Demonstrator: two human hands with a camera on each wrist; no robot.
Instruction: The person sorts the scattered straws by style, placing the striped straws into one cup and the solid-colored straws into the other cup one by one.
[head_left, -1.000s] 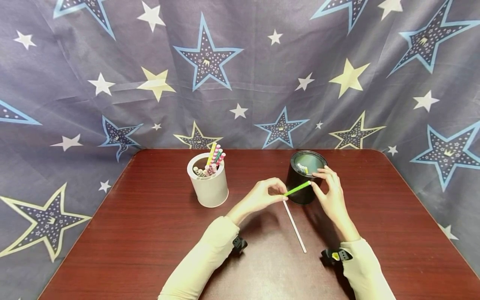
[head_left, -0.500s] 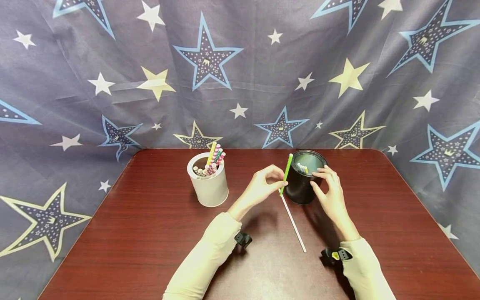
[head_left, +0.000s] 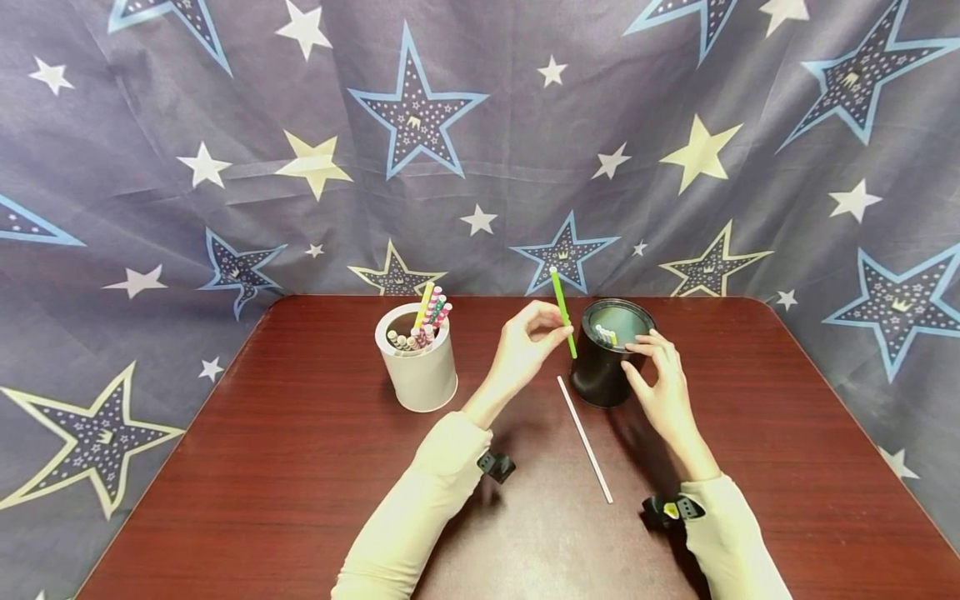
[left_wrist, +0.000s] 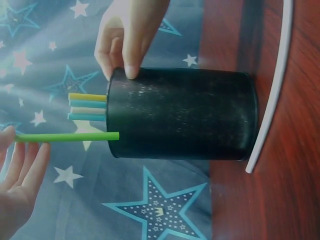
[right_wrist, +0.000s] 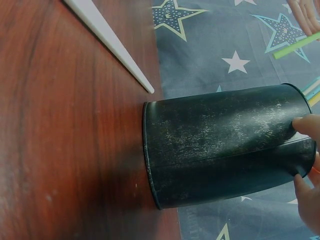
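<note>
My left hand [head_left: 519,354] pinches a green straw [head_left: 558,293] between thumb and fingers. The straw stands nearly upright, just left of a black can [head_left: 597,382]. In the left wrist view, the lower end of the green straw [left_wrist: 95,136] overlaps the can near its rim. With its thumb and fingers my right hand [head_left: 663,392] grips the can's upper right side. Several yellow, blue and white straws [left_wrist: 87,104] stick out of the can's mouth. A pale straw [head_left: 585,441] lies on the table in front of the can.
A white can [head_left: 422,379] with several striped, spotted and yellow straws [head_left: 423,305] stands left of the hands. Both cans are on a reddish-brown table [head_left: 285,467]. Behind it hangs a star-patterned grey cloth [head_left: 510,158].
My left hand has raised the green straw and turned it from a slant toward the right hand to nearly upright. The right hand and the black can have stayed put.
</note>
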